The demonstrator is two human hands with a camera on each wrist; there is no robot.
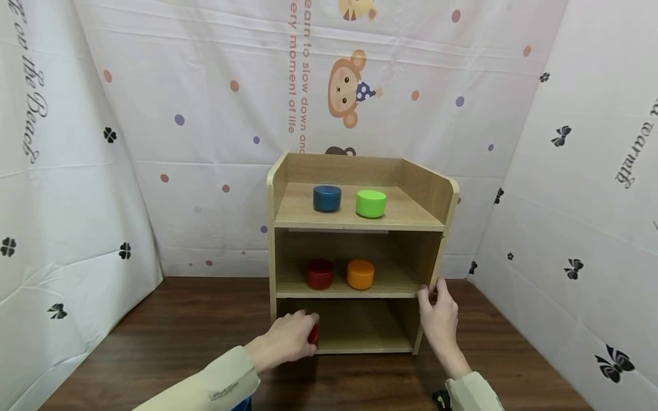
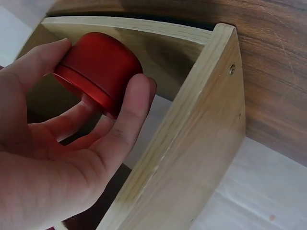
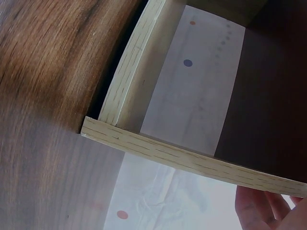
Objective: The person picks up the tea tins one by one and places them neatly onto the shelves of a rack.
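Observation:
At the left of the bottom level of a small wooden shelf (image 1: 360, 225), my left hand (image 1: 288, 339) grips a red round tin (image 2: 103, 69). In the left wrist view the thumb and fingers wrap its sides, and the tin is tilted, with a seam near one end. My right hand (image 1: 441, 317) holds the shelf's right side panel around the height of the middle board, thumb toward the front edge and fingers along the outside. The right wrist view shows only some fingers (image 3: 254, 206) against that panel's outer face.
On the top level stand a blue tin (image 1: 327, 198) and a green tin (image 1: 370, 204). The middle level holds a dark red tin (image 1: 320, 274) and an orange tin (image 1: 360, 274). A blue object (image 1: 243, 405) shows partly below my left sleeve. Printed cloth (image 1: 205, 171) surrounds the brown table (image 1: 205, 319).

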